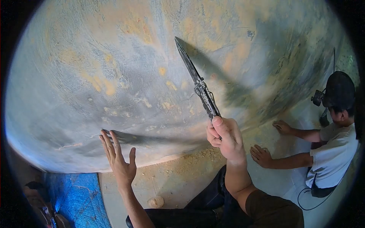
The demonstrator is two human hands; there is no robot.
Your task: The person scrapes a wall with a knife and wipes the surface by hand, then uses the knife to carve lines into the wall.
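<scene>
Outward from right hand (224,136) juts a knife (198,85), clamped in its curled fingers; left hand (122,167) well apart, fingers spread.

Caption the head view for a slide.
Right hand holding a knife and open left hand before a large, yellow-patched curved surface, with a capped co-worker at the picture's right.

The folding knife (198,84) is in the right hand (227,140), before the curved surface (133,57), with the left hand (121,163) to its left near the surface's lower edge. Crumbs (201,160) lie on the floor (283,190) along that edge between the two arms, a lump (156,201) nearer the wearer. A sheet (78,201) lies at far left; a co-worker (334,148) is at far right.
</scene>
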